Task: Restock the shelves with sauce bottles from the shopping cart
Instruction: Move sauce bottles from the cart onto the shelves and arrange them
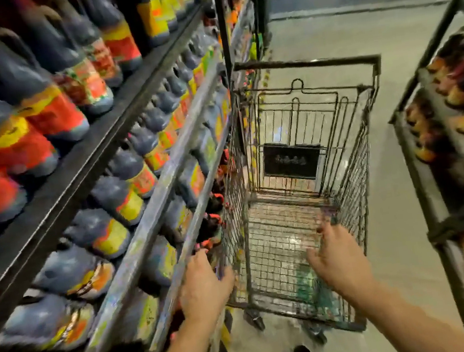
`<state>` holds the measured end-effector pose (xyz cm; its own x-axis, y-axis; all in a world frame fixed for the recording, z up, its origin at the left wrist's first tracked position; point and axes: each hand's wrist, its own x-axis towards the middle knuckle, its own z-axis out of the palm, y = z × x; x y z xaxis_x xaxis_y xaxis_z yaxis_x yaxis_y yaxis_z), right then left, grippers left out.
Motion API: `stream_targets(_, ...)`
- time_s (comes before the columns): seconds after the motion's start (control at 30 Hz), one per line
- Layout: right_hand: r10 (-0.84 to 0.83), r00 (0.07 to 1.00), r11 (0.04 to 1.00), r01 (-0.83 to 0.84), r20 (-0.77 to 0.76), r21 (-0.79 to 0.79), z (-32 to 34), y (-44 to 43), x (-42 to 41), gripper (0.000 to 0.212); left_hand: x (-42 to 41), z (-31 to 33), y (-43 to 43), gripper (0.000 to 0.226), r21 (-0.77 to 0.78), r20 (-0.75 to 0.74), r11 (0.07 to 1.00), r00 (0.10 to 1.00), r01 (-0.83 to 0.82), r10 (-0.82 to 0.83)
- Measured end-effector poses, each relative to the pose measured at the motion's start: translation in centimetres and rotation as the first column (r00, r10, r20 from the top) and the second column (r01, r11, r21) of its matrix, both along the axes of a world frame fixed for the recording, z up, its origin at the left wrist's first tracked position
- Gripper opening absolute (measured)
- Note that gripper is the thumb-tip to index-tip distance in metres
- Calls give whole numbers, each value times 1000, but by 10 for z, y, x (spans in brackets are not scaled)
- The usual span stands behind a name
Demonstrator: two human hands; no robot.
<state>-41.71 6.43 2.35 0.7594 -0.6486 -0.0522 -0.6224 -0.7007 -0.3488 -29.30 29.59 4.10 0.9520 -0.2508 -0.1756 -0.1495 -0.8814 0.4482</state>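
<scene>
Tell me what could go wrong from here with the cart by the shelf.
The left hand sits between the cart and the shelf edge; if the cart rolls sideways, fingers may get pinched. The cart stands close to the low bottles, so a shove could knock some over.

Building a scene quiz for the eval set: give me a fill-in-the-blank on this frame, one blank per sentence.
1. The shopping cart stands to the ___ of the shelves stocked with sauce bottles.
2. The right hand, over the cart's basket, holds ___.
3. The sign at the cart's far end is ___ in colour.

Missing words: right; nothing; black.
</scene>
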Motion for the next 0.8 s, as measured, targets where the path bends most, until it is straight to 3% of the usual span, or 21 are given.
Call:
stream_targets(0.2, -177, 973, 964, 202, -150, 173, -68, -30, -29, 71, 28, -66, -15, 62, 181, -118, 983, 992, -26, 48)
stream_targets(0.33, -273, 944, 943, 301, -182, 145, -93, -32, -51, 73, 38, -109, -20, 72, 238, -299, 971, 950, -21, 94)
stream_targets(0.43, -393, 893, 896, 426, -218, 126, -105, -28, -63, 79, 41, -132, -28, 64, 244, -358, 969, 926, -35, 124)
stream_targets(0.6, -480, 819, 800, 556, -314, 228, -135, -11, -70, 82, 45, -162, -36, 53, 278, -287, 959, 948, -54, 136)
stream_targets(0.7, -549, 789, 736, 612, -275, 289, -150, -5, -62, 77, 43, -170, -37, 52, 242, -203, 964, 966, -109, 160)
stream_targets(0.8, -626, 747, 709, 665, -226, 235, -161, -6, -52, 67, 46, -178, -40, 50, 212, -148, 970, 977, -118, 151)
